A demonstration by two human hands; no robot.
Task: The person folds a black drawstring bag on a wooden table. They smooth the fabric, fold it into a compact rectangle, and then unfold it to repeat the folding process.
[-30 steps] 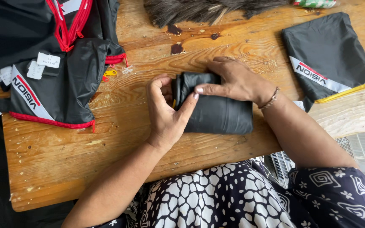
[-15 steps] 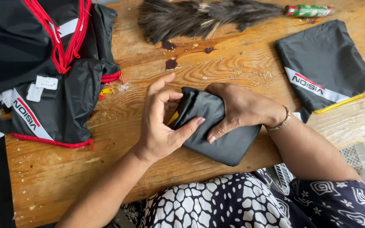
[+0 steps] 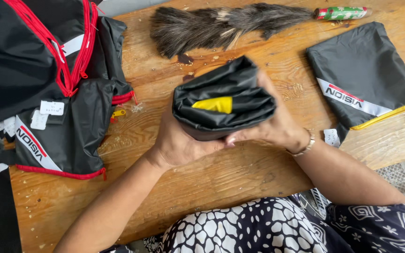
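Head view: folded black bag (image 3: 221, 96) clasped between left hand (image 3: 176, 143), right hand (image 3: 277, 126).

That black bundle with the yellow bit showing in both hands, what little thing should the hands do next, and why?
Probably tuck the yellow strip deeper into the folded black bundle. The left hand cups it from below, the right hand grips its side, and it is lifted off the wooden table. The open end faces up with yellow peeking out, so the fold looks unfinished.
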